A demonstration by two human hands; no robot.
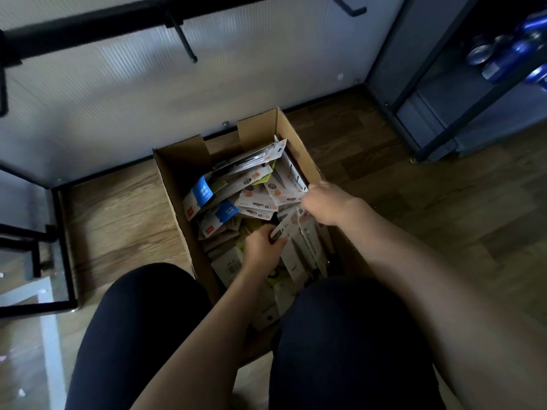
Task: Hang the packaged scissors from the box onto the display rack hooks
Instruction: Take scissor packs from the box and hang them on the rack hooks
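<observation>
Inside the box [174, 184], both hands [296, 223] grip packaged scissors [299, 247].

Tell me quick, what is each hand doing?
Left hand: grips a white scissors pack in the box.
Right hand: pinches another pack.

One open cardboard box [174, 184] stands on the floor, holding a loose heap of packaged scissors [257, 196], too many and too overlapped to count; at least two carry blue labels [202, 192]. Two hands are in the box: the left hand [260, 247] and the right hand [325, 202]. Two rack hooks [185, 42] show plainly on one black bar [88, 28]. Several blue cans [521, 48] lie on one shelf, their number unclear.
</observation>
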